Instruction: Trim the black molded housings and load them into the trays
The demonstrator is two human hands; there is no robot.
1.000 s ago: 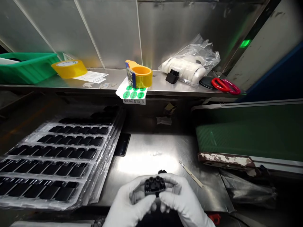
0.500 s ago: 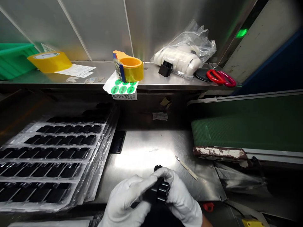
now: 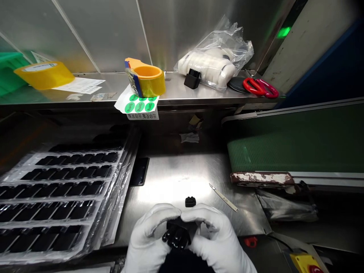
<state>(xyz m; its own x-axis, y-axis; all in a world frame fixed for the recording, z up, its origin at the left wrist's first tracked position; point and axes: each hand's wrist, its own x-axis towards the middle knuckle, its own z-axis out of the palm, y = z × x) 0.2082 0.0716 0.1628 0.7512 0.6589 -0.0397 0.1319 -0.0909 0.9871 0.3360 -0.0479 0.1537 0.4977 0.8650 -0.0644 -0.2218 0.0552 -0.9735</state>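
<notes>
Near the bottom middle, my left hand (image 3: 152, 239) in a white glove grips one side of a black plastic connector housing (image 3: 176, 234) with rounded ridges. My right hand (image 3: 218, 239), gloved too, closes on its other side, fingertips meeting the left ones above it. The housing is tilted, with its ridged end towards me. Just beyond the fingers, a small black ridged piece (image 3: 190, 201) rests on the steel bench (image 3: 167, 178). To its right lies a slim craft knife (image 3: 223, 197) marked A30.
Stacked trays of black parts (image 3: 71, 172) fill the left, beside a black phone (image 3: 140, 171). A green conveyor (image 3: 295, 140) stands right. The back shelf holds a tape dispenser (image 3: 148, 81), yellow tape (image 3: 44, 75), another black housing (image 3: 192, 78), bagged white material (image 3: 210, 64) and red scissors (image 3: 260, 87).
Both hands have turned the housing so its ridged end now points down towards me. The small black piece beyond them shows more fully. The whole view has shifted slightly.
</notes>
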